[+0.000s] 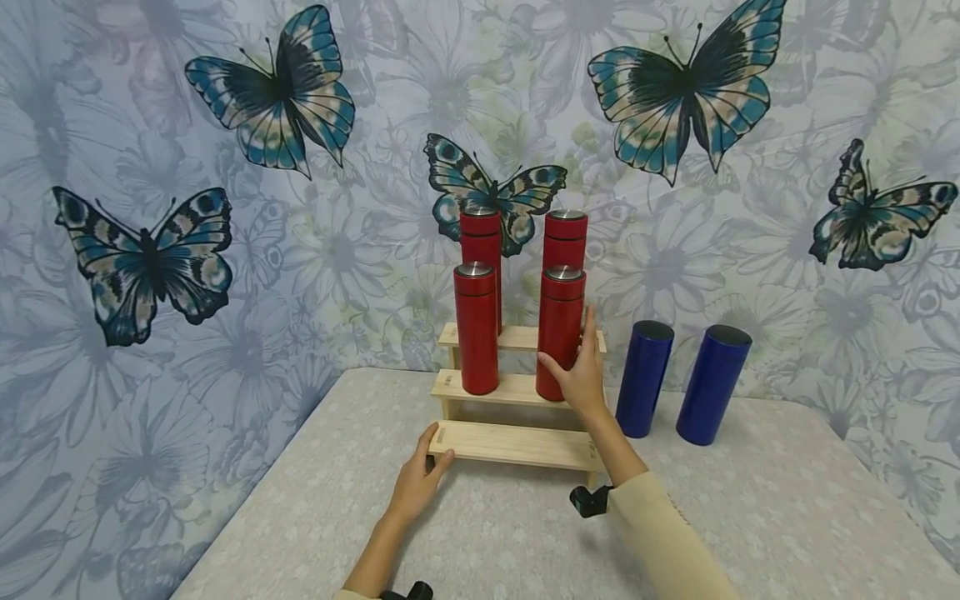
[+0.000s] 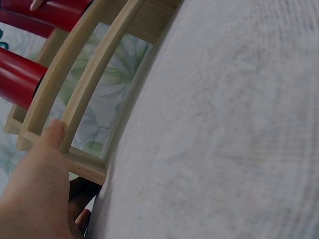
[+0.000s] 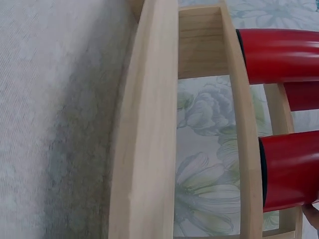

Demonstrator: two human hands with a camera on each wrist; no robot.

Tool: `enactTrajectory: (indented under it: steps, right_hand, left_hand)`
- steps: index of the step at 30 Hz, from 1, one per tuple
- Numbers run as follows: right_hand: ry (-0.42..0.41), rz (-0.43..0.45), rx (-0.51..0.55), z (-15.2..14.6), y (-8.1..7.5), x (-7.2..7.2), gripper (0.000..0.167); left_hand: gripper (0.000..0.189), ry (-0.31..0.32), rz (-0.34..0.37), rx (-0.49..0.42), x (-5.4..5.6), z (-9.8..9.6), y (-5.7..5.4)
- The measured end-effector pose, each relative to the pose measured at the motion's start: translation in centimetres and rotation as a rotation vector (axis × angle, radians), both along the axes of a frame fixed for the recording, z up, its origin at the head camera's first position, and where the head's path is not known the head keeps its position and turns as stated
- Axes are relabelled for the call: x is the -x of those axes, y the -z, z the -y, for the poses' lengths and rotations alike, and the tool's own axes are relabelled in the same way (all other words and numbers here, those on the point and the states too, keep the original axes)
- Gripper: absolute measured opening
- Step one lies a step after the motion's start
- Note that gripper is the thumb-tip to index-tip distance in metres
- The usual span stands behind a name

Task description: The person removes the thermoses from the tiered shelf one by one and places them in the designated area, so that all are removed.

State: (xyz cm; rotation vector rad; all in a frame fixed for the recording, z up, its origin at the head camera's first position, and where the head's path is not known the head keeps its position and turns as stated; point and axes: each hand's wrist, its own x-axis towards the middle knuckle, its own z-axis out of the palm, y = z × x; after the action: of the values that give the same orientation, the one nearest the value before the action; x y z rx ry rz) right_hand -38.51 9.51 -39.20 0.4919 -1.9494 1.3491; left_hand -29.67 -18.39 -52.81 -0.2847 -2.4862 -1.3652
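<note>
A three-tier wooden stand [image 1: 517, 444] stands on the table, holding red thermos flasks with steel-topped lids. On the middle tier are the front left flask [image 1: 476, 333] and the front right flask [image 1: 558, 312]. Behind them, the back left flask [image 1: 480, 239] and back right flask [image 1: 566, 240] stand upright on the top tier. My right hand [image 1: 585, 379] holds the front right flask low down, thumb across its front and fingers along its right side. At the lowest tier's left end, my left hand [image 1: 417, 477] grips the stand; its thumb lies on the wood in the left wrist view.
Two blue cylindrical flasks, a left one [image 1: 645, 379] and a right one [image 1: 712, 385], stand on the table right of the stand. A pale patterned cloth [image 1: 502, 533] covers the table. Behind it rises a wall [image 1: 360, 250] with butterfly prints.
</note>
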Motion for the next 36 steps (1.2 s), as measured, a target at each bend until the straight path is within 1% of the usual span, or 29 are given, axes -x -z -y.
enactTrajectory:
  steps: [4, 7, 11, 18, 19, 20, 26, 31, 36]
  right_hand:
    - [0.0, 0.003, -0.002, 0.1, 0.0, -0.2, 0.1]
    - [0.001, 0.005, 0.023, 0.1, 0.1, -0.5, 0.098]
    - [0.008, -0.01, 0.052, 0.1, 0.3, -1.3, 0.098]
    - [0.01, -0.058, 0.069, -0.1, 0.6, -2.8, 0.097]
    - [0.011, -0.068, 0.073, -0.2, 0.6, -3.1, 0.097]
    - [0.01, -0.081, 0.077, -0.2, 0.2, -3.9, 0.097]
    - [0.054, -0.213, 0.059, -0.8, -2.8, -8.2, 0.095]
    - [0.104, -0.27, 0.045, -3.1, -3.5, -9.5, 0.096]
    - [0.176, -0.33, 0.045, -6.3, -4.0, -11.1, 0.096]
  left_hand:
    - [0.067, -0.002, 0.005, -0.002, 0.0, 0.0, 0.1]
    - [0.067, -0.001, 0.006, -0.003, -0.1, 0.0, 0.1]
    - [0.068, -0.001, 0.008, 0.001, -0.2, 0.1, 0.2]
    - [0.069, -0.001, 0.01, 0.006, -0.4, 0.1, 0.2]
    - [0.069, -0.004, 0.012, 0.004, -0.4, 0.1, 0.2]
    - [0.069, -0.004, 0.014, 0.002, -0.4, 0.1, 0.2]
    - [0.069, 0.013, 0.014, -0.012, -0.3, 0.3, -0.1]
    - [0.068, 0.013, 0.008, -0.011, -0.2, 0.5, -0.1]
    - [0.068, 0.018, -0.002, -0.005, -0.1, 0.4, -0.1]
